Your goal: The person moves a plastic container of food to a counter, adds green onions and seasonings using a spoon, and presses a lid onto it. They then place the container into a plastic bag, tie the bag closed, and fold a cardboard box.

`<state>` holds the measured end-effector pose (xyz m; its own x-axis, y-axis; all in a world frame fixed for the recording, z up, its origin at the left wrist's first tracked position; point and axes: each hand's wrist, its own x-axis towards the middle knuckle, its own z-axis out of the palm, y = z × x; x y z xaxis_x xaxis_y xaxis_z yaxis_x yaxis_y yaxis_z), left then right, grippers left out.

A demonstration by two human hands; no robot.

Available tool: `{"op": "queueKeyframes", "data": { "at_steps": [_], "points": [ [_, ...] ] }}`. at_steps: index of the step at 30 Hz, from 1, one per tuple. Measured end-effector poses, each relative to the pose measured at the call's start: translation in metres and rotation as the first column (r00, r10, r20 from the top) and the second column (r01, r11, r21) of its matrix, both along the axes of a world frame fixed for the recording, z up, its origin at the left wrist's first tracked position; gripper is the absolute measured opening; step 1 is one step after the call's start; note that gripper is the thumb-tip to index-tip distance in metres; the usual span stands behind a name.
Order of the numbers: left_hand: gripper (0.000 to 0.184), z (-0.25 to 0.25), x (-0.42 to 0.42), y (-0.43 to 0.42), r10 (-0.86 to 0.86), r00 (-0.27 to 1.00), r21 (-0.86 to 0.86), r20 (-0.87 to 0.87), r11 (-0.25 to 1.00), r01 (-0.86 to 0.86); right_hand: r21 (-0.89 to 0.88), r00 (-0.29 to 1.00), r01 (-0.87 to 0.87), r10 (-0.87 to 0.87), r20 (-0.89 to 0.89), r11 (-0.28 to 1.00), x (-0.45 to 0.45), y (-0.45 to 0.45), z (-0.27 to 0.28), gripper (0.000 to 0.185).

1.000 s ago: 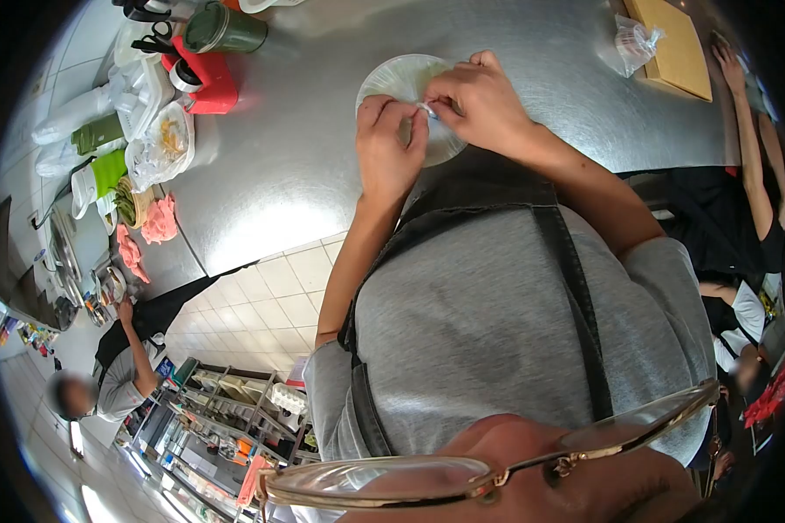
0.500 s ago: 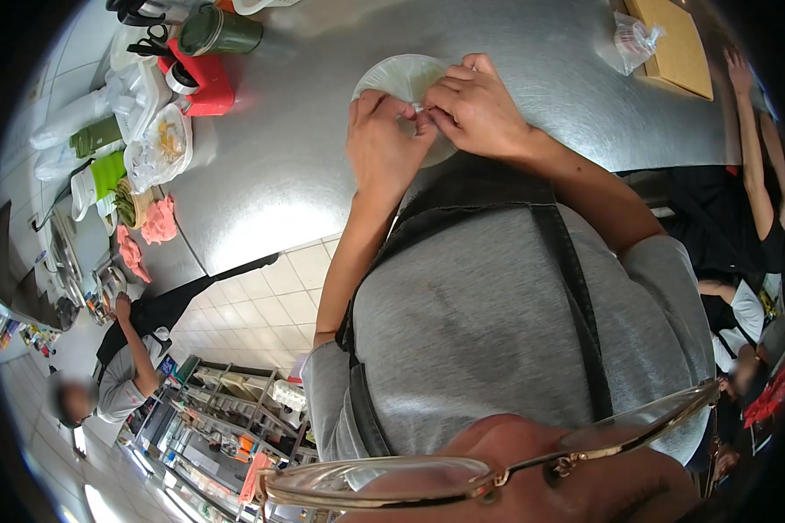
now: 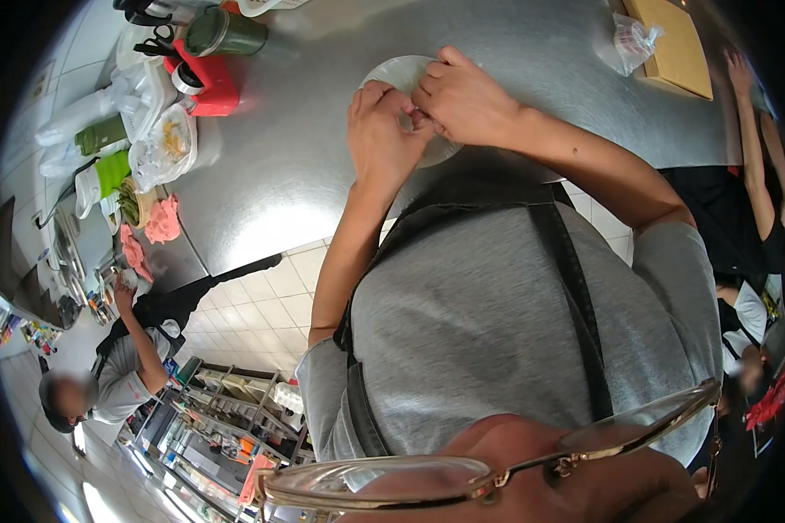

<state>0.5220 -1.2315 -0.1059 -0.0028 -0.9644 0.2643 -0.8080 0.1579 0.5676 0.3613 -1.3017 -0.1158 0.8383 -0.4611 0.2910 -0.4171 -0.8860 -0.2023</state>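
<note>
A round, pale bowl [image 3: 399, 71] wrapped in thin clear plastic sits on the steel worktop, close to my body. Over its middle, my left hand [image 3: 381, 131] is closed, with thumb and forefinger pinching the gathered plastic. My right hand [image 3: 462, 103] meets it there, fingers curled on the same gathered part. Both hands' fingertips touch, and they hide most of the bunched plastic. What is inside the bowl cannot be made out.
On the steel worktop [image 3: 323, 105], a red holder [image 3: 215, 90], a dark green lidded cup [image 3: 227, 32], a plastic-lined basket [image 3: 166, 148] and pink cloths [image 3: 161, 220] stand left. A cardboard box [image 3: 672, 52] and a small plastic bag [image 3: 634, 44] lie right. Co-workers [image 3: 135, 357] are on both sides.
My right hand has shifted slightly left and up, closer against my left hand, and its elbow has swung outward. The white twist of plastic between the fingers is now more covered.
</note>
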Motion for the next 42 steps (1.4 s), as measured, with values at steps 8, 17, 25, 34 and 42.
{"op": "queueKeyframes", "data": {
  "at_steps": [8,17,25,34,42],
  "points": [
    [0.012,-0.007,0.008,-0.009,-0.018,1.000,-0.006,0.009,1.000,0.018,0.010,0.985,-0.075,0.072,0.159,0.997,-0.006,-0.006,-0.011,0.006],
    [0.012,-0.002,0.010,-0.015,0.016,0.990,0.011,0.140,1.000,-0.018,0.069,0.961,-0.056,0.035,0.273,0.996,-0.015,0.006,-0.011,0.005],
    [0.016,-0.011,0.014,-0.008,-0.136,0.990,-0.097,-0.023,0.986,0.133,0.143,0.952,-0.018,-0.026,0.304,0.990,-0.014,0.009,-0.013,0.005],
    [0.016,-0.008,0.009,0.007,-0.015,0.994,-0.140,0.113,0.990,0.031,0.215,0.944,-0.021,-0.051,0.325,0.976,-0.013,-0.003,-0.012,0.007],
    [0.018,-0.010,0.016,0.007,0.063,0.989,-0.110,0.132,0.993,-0.049,0.315,0.960,-0.096,0.004,0.280,0.944,-0.026,-0.004,-0.008,0.001]
  ]
}}
